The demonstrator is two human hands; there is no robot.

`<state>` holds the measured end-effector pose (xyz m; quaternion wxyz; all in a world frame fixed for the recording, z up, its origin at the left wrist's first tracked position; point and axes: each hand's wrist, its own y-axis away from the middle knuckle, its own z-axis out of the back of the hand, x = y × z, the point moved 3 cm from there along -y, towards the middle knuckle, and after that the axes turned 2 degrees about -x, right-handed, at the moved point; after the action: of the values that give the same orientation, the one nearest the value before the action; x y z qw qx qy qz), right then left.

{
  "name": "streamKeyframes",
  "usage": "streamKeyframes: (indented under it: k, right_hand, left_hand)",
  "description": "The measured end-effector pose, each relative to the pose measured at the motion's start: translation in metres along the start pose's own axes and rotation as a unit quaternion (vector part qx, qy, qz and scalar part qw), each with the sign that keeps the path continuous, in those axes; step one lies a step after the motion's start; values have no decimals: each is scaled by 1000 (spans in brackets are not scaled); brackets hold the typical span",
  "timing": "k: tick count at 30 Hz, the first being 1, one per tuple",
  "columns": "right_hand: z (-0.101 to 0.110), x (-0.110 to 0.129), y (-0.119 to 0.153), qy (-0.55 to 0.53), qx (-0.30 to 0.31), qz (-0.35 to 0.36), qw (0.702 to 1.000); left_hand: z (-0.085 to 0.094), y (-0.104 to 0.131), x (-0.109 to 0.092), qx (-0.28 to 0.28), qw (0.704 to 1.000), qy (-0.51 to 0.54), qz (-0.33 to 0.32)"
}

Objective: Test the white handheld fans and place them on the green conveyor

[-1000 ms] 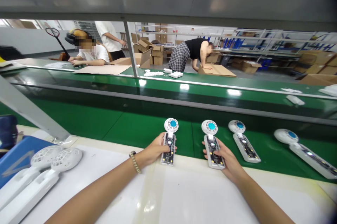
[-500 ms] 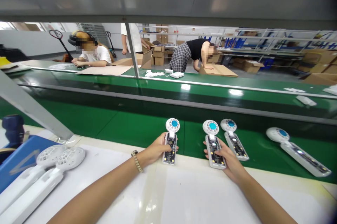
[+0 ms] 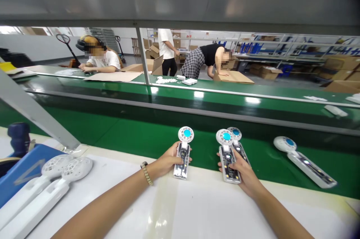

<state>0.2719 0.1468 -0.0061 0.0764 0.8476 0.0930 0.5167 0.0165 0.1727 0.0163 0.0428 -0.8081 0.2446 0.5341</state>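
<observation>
Head view: first fan unit (image 3: 184,151) at 6 o'clock, left hand (image 3: 168,163) wrapped round it, thumb on front; second fan unit (image 3: 228,152) toward 5, right hand (image 3: 245,171) gripping likewise. Third unit (image 3: 235,133) partly hidden behind that; fourth unit (image 3: 307,166), green belt (image 3: 135,136), 4 o'clock.

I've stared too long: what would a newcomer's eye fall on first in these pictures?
Near the centre, the left hand holds a white device with a bright blue disc, and the right hand holds a matching device. Then the green surface stretching across the middle, and two white shells at lower left.
</observation>
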Motion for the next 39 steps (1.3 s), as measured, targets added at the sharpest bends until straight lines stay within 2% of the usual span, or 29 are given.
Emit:
streamKeyframes:
  k: [8, 12, 18, 29, 39]
  right_hand:
    - [-7, 0, 4, 23, 47, 24, 998]
    - [-14, -9, 14, 22, 79, 20, 996]
    - [-28, -21, 27, 24, 118, 22, 993]
    - [-31, -17, 26, 29, 140, -5, 990]
    - [-34, -15, 27, 28, 145, 2, 989]
  left_hand:
    - [-5, 2, 0, 38, 999, 9, 15]
    - [-6, 1, 3, 20, 999, -7, 36]
    - [-4, -2, 4, -11, 998, -55, 20]
    - [-6, 1, 2, -53, 997, -41, 23]
    - [-2, -1, 6, -34, 998, -33, 36]
